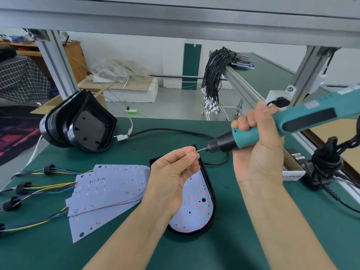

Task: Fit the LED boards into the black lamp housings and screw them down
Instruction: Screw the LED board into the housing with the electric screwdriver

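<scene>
A black lamp housing [212,193] lies on the green table with a white LED board [195,209] seated inside it. Above it, my left hand [173,178] pinches a small screw [195,151] at the tip of the driver bit. My right hand [259,151] grips a teal electric screwdriver [292,121], held nearly level with its bit pointing left at the screw. A fanned pile of loose LED boards [109,193] with coloured wires and black grommets lies to the left. A stack of empty black housings [81,123] leans at the far left.
The screwdriver's black cable [175,131] loops across the table behind my hands. A small white box [292,170] and a knotted black cord [327,160] sit at the right edge. A bundle of black wire leads [214,78] hangs over an aluminium rail behind.
</scene>
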The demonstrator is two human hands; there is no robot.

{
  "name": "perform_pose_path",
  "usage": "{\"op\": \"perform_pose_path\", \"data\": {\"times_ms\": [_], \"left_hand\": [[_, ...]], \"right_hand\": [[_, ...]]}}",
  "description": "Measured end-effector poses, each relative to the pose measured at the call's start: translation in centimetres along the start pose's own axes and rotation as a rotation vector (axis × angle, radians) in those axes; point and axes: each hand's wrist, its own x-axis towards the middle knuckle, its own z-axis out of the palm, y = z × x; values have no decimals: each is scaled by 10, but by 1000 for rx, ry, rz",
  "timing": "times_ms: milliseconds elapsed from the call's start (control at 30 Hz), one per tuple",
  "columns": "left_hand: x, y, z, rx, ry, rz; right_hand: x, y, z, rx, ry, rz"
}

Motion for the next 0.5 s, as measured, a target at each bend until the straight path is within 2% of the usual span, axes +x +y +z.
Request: {"op": "perform_pose_path", "data": {"times_ms": [200,367,500], "left_hand": [[1,-1,-1,44,-6,21],[2,-4,1,277,50,251],[5,-5,2,274,74,254]], "right_hand": [[1,3,-1,2,4,22],[1,5,-2,-2,53,11],[2,10,-2,-8,56,-9]]}}
